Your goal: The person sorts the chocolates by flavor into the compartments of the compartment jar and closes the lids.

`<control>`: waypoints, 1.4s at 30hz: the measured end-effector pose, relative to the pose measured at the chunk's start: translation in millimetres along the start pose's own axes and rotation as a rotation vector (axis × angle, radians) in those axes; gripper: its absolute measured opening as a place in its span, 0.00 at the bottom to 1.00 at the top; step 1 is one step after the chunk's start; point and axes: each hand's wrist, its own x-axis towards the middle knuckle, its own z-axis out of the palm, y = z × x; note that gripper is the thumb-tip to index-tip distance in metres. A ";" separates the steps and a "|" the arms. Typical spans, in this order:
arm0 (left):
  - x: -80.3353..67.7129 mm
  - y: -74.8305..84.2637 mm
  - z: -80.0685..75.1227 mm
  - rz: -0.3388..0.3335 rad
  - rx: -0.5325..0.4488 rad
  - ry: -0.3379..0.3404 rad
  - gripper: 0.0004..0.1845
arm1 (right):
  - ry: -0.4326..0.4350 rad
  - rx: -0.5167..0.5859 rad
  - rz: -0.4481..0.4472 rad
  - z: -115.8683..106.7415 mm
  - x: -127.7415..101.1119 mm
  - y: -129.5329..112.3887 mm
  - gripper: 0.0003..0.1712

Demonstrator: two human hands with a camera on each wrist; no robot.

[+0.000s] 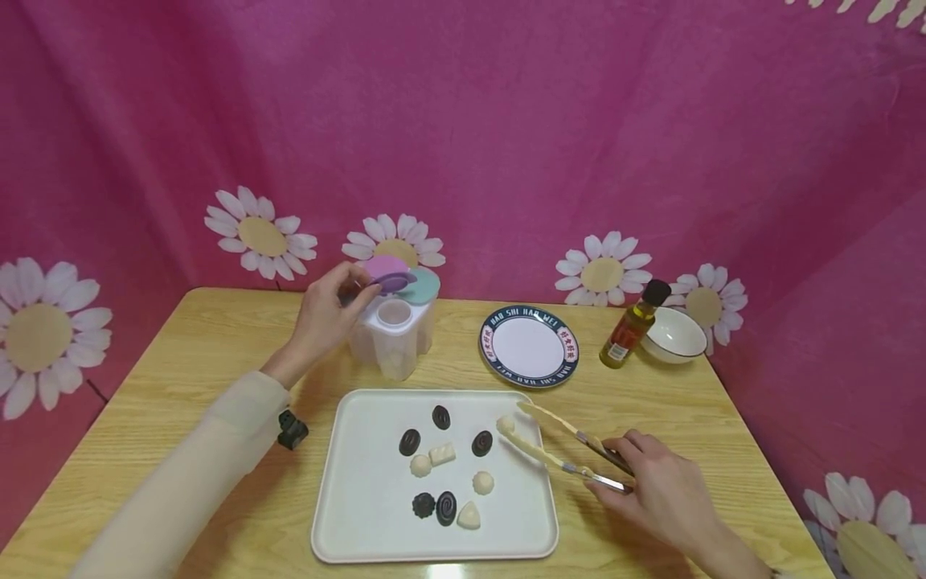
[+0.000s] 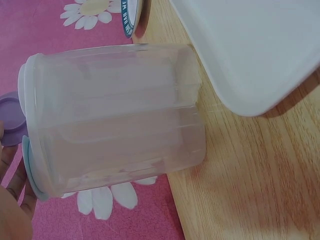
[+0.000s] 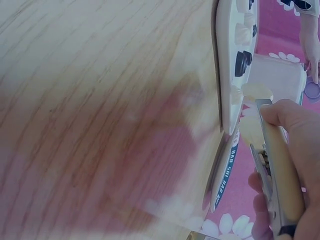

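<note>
My left hand (image 1: 358,288) pinches the purple flip lid (image 1: 391,274) on top of a translucent container (image 1: 394,338), beside its teal lid (image 1: 425,285). In the left wrist view the container (image 2: 115,120) fills the frame, with the purple lid (image 2: 11,120) at its left end. My right hand (image 1: 622,462) grips wooden tongs (image 1: 553,442) whose arms stand apart over the right edge of a white tray (image 1: 362,515). A white candy (image 1: 505,424) lies at the tip of the nearer arm. Several dark and white candies (image 1: 441,474) lie on the tray. The right wrist view shows the tongs (image 3: 277,175) up close.
A blue-rimmed white plate (image 1: 529,347), an oil bottle (image 1: 631,326) and a white bowl (image 1: 674,334) stand at the back right of the wooden table (image 1: 181,386). A pink cloth with daisies hangs behind. A small black object (image 1: 292,430) sits by my left sleeve.
</note>
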 end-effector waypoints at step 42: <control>-1.1 3.0 0.6 0.010 0.020 0.022 0.10 | 0.114 0.069 -0.200 -20.5 102.0 -36.8 0.26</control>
